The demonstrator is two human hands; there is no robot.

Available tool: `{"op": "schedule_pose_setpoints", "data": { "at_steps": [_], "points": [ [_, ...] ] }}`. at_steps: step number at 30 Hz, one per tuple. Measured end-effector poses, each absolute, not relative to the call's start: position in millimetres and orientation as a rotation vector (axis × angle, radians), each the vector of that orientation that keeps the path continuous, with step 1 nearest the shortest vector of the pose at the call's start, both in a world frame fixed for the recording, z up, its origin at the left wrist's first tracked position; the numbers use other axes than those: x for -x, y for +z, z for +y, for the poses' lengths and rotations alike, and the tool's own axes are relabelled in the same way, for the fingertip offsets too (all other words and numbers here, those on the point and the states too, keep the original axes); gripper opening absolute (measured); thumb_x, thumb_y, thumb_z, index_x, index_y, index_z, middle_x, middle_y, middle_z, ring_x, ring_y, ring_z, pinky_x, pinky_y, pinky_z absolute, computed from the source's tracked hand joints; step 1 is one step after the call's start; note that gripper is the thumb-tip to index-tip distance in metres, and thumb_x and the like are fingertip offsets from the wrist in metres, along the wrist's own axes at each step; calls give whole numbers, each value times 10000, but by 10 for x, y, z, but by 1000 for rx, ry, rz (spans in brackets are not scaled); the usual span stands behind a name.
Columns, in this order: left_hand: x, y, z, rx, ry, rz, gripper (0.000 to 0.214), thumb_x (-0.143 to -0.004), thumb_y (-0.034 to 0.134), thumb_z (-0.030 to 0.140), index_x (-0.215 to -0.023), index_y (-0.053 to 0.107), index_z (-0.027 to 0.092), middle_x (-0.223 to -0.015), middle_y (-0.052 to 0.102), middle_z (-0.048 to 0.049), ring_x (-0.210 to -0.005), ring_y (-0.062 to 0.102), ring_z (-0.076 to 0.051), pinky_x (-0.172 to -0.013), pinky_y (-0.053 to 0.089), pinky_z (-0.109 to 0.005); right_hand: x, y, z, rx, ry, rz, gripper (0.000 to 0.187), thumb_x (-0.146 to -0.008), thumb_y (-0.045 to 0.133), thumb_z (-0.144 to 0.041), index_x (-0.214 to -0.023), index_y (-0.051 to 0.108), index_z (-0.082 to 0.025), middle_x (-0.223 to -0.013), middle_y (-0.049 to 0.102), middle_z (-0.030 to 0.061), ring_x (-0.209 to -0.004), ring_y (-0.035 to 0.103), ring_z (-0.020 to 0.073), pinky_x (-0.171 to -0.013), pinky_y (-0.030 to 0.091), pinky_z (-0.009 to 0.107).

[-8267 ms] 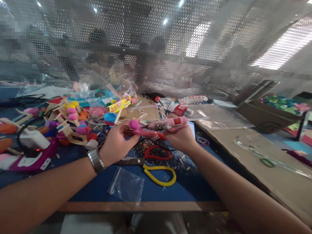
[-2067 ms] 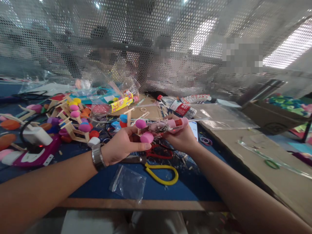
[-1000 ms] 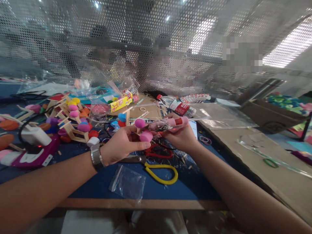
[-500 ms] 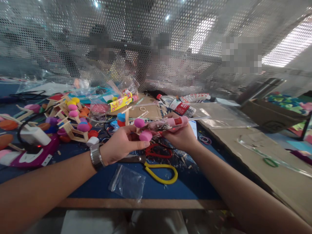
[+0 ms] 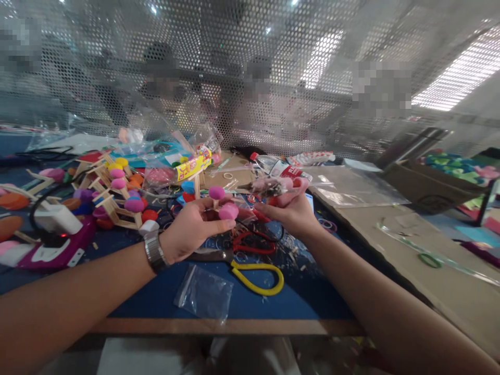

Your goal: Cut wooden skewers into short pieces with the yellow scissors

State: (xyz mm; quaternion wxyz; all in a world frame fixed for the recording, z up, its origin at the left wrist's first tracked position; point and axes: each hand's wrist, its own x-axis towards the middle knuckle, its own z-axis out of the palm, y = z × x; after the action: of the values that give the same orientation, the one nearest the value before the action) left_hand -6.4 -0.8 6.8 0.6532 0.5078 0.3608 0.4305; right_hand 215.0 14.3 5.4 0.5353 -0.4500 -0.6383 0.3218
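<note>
Pinched in my left hand [image 5: 189, 229] is a small craft piece with two round pink parts [image 5: 228, 211], held just above the table; most of its body is hidden by my fingers. My right hand [image 5: 295, 217] grips a pink hot glue gun [image 5: 269, 186], its dirty nozzle pointing left, above and slightly beyond the pink parts. Below the hands lie scissors with yellow handles [image 5: 258, 291] and a red-handled tool [image 5: 253, 250]. Several stick constructions with coloured round parts [image 5: 134, 203] crowd the table on the left.
A purple power strip [image 5: 74, 245] with a white plug [image 5: 58, 219] sits at left. A small clear bag [image 5: 205, 294] lies near the front edge. Behind the hands are a bottle [image 5: 279, 167] and a yellow packet [image 5: 194, 165]. Cardboard [image 5: 375, 255] covers the right side, with a box [image 5: 422, 182] beyond.
The glue gun has turned in my right hand, and its nozzle has lifted away from the pink parts. My left hand with the craft piece has shifted slightly left and up.
</note>
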Motion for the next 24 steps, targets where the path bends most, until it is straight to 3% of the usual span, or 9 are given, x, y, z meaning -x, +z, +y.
{"op": "schedule_pose_setpoints", "data": {
  "at_steps": [3,7,15,21,24],
  "points": [
    [67,74,-15,-1169,963,845,553,-593,888,187,-1111,700,137,-1073,740,-76,-988,678,-208,-966,493,-389,-2091,56,118,1105,986,-1306,397,-528,897,-375,-715,584,-218,-493,540,-55,-416,459,117,-409,390,268],
    [68,81,-37,-1243,930,862,509,-626,870,202,-1098,693,133,-1005,751,-72,-965,691,-219,-941,515,-401,-1966,50,49,1069,1208,-1143,425,-532,901,-398,-636,533,-211,-387,434,-93,-345,340,67,-366,249,228],
    [54,113,-61,-1334,904,786,491,-594,875,183,-1054,708,142,-1008,756,-79,-1002,687,-241,-962,517,-419,-1821,59,-18,1087,1338,-998,500,-436,923,-434,-498,487,-197,-361,426,-84,-354,302,47,-375,235,216],
    [67,116,-59,-1351,898,864,514,-621,862,221,-1093,680,131,-1012,747,-85,-985,685,-241,-931,531,-413,-1799,57,-24,1117,1393,-976,403,-491,892,-438,-564,612,-157,-379,469,-63,-348,313,45,-364,208,211],
    [70,97,-52,-1351,914,840,565,-633,860,222,-1156,663,137,-995,739,-69,-973,685,-233,-910,533,-393,-1813,48,-11,1128,1349,-947,383,-493,888,-396,-542,592,-158,-385,483,-52,-353,330,46,-365,214,212]
  ]
}}
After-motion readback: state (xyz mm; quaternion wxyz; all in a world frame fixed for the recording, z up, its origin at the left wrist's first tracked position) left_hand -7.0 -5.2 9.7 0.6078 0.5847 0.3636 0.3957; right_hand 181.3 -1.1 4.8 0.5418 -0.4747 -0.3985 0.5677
